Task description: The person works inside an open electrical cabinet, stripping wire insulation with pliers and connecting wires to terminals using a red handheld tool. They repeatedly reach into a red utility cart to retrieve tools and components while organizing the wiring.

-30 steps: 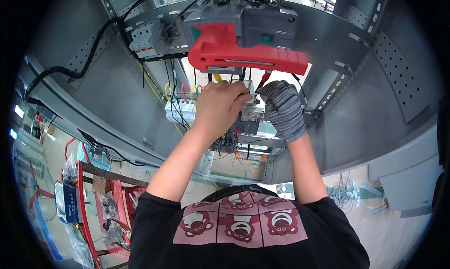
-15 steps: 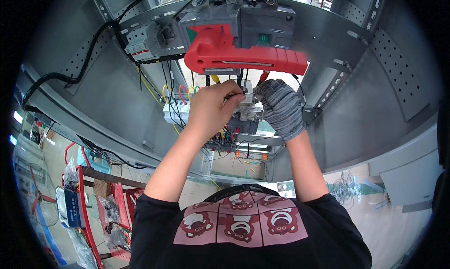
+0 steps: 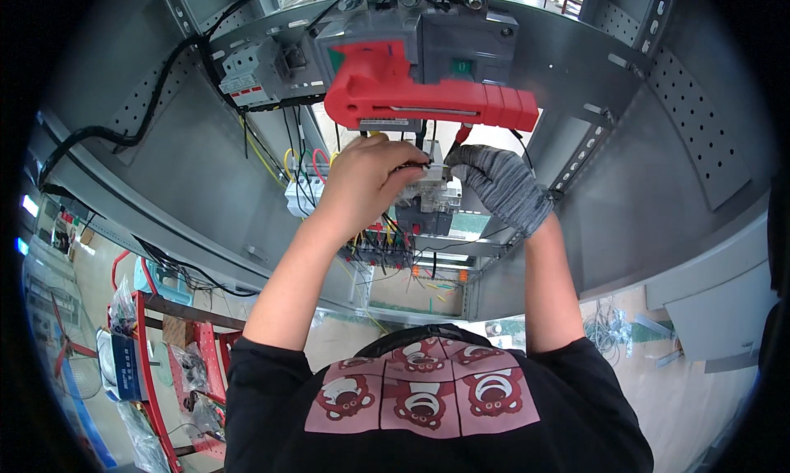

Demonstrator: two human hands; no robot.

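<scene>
Cabinet walls (image 3: 634, 193) of grey metal flanked a long red handle (image 3: 444, 94). Below it, the bare left hand (image 3: 362, 181) closed thumb and finger in a pinch; the gloved right hand (image 3: 504, 189) curled inward, its hold impossible to tell. Near both sat a clear-topped grey device (image 3: 429, 218). A thin piece (image 3: 438, 166) stretched from the left pinch toward the glove.

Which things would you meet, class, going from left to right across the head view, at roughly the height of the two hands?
Thick black cable → row of white modules → bare left hand → gloved right hand → perforated metal strip on the cabinet's right side.
</scene>
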